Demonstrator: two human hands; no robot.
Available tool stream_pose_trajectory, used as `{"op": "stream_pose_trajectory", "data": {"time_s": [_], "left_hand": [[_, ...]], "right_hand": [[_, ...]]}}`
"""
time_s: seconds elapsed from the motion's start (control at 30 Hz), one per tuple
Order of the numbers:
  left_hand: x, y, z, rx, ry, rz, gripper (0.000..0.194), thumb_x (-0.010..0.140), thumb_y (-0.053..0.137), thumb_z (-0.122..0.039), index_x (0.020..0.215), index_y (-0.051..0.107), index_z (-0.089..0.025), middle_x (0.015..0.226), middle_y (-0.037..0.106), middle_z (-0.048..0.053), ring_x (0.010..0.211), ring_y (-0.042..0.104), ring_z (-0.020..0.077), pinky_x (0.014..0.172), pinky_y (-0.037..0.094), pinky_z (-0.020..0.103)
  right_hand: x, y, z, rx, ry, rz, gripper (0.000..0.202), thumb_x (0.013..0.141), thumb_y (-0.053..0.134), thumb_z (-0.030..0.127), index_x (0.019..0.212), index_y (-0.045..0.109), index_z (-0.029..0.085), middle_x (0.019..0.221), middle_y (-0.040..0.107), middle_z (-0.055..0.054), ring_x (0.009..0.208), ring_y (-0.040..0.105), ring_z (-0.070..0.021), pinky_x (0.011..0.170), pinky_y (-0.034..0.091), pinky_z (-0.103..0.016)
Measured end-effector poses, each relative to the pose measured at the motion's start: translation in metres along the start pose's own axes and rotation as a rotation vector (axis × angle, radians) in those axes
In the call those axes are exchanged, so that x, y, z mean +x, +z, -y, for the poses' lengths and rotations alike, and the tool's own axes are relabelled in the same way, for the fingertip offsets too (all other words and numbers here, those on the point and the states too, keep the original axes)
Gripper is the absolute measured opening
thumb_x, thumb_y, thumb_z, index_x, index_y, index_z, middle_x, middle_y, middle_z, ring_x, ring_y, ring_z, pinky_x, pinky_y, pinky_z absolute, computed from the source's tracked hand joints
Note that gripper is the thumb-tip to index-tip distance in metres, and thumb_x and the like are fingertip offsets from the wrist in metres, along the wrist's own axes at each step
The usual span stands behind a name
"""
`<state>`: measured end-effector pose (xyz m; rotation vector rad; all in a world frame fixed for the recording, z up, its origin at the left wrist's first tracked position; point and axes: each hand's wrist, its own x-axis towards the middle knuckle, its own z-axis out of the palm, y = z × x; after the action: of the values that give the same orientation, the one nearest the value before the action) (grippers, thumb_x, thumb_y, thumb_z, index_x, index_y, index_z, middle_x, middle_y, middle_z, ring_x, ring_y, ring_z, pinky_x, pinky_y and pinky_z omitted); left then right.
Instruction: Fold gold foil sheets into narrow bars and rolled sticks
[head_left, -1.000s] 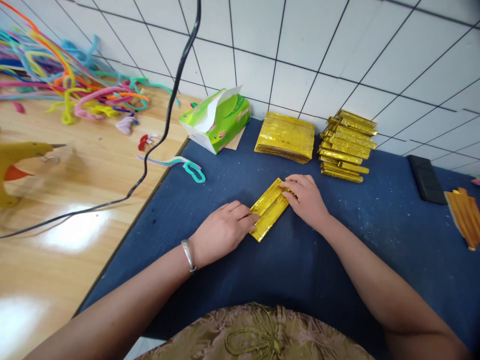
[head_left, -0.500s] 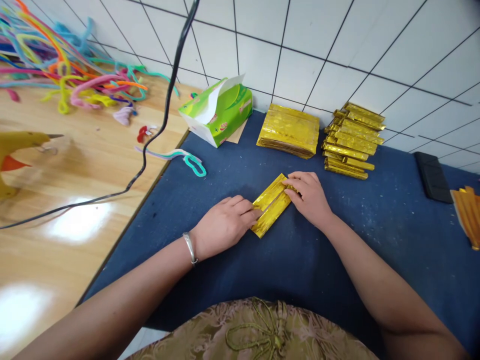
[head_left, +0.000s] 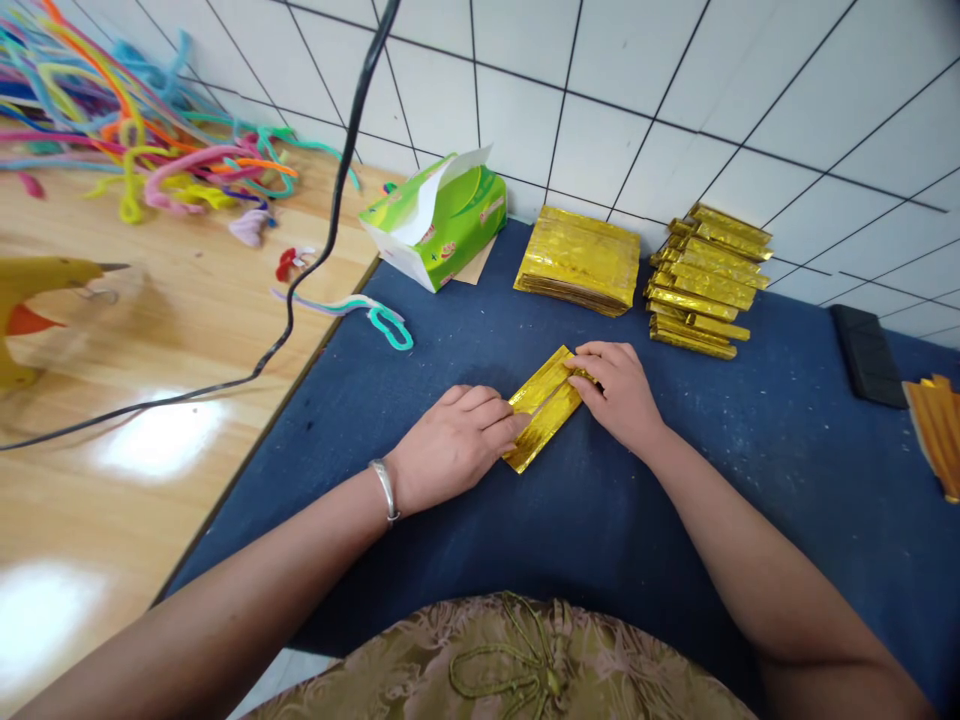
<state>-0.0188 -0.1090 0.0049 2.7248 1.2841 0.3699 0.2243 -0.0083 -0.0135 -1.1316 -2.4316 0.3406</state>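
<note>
A sheet of gold foil paper (head_left: pixel 546 398) lies slantwise on the dark blue tabletop, its two long sides folded in so that they nearly meet along the middle. My left hand (head_left: pixel 459 440), with a silver bangle at the wrist, grips the near left end, fingers bent together and thumb on the foil. At the far right end, my right hand (head_left: pixel 616 390) pinches the paper between thumb and fingers. Behind it sits a stack of flat gold foil paper (head_left: pixel 577 258). Narrow folded gold strips (head_left: pixel 709 280) are piled to the right of that stack.
A green tissue pack (head_left: pixel 442 220) stands by the tiled wall. Colourful pipe cleaners (head_left: pixel 172 150) and a yellow glue gun (head_left: pixel 45 300) lie on the wooden table at left. A black cable (head_left: pixel 337 200) crosses the view. At right are a black phone (head_left: pixel 866 355) and orange-gold folded pieces (head_left: pixel 937 430).
My left hand has slid slightly towards the right along the foil paper. My right hand keeps its place at the far end.
</note>
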Motion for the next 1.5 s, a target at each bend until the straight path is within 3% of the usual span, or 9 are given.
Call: {"op": "stream_pose_trajectory", "data": {"time_s": [0.43,0.8,1.13,1.5], "left_hand": [[0.0030,-0.0008,-0.0020,0.018,-0.006,0.017,0.031,0.094,0.046,-0.037,0.115,0.061,-0.019,0.104,0.062,0.008,0.097,0.051,0.0215,0.081,0.039,0.036],[0.0022,0.0024,-0.0037,-0.034,0.015,-0.004,0.030,0.095,0.045,-0.029,0.120,0.058,-0.019,0.111,0.061,0.008,0.105,0.051,0.0212,0.090,0.041,0.036],[0.0030,0.0030,-0.0034,-0.078,0.091,0.045,0.030,0.094,0.046,-0.019,0.121,0.057,-0.018,0.121,0.059,0.007,0.110,0.052,0.0195,0.097,0.044,0.037],[0.0018,0.0064,-0.0035,-0.126,0.154,-0.006,0.034,0.092,0.045,-0.014,0.124,0.055,-0.017,0.125,0.059,0.008,0.118,0.054,0.0170,0.105,0.044,0.037]], "right_hand": [[-0.0006,0.0005,0.0018,-0.028,0.029,-0.011,0.022,0.087,0.055,0.024,0.105,0.067,0.026,0.111,0.064,-0.004,0.103,0.052,-0.0242,0.089,0.040,-0.042],[-0.0005,0.0011,0.0012,-0.026,0.020,-0.014,0.022,0.087,0.054,0.025,0.104,0.067,0.028,0.111,0.064,-0.004,0.103,0.053,-0.0245,0.088,0.041,-0.042],[-0.0005,0.0006,0.0018,-0.040,0.023,-0.008,0.022,0.087,0.055,0.025,0.104,0.067,0.027,0.111,0.064,-0.003,0.103,0.053,-0.0241,0.088,0.041,-0.042],[-0.0007,0.0009,0.0006,-0.027,0.021,-0.012,0.023,0.087,0.054,0.025,0.105,0.067,0.028,0.111,0.064,-0.004,0.104,0.052,-0.0245,0.088,0.041,-0.043]]}}
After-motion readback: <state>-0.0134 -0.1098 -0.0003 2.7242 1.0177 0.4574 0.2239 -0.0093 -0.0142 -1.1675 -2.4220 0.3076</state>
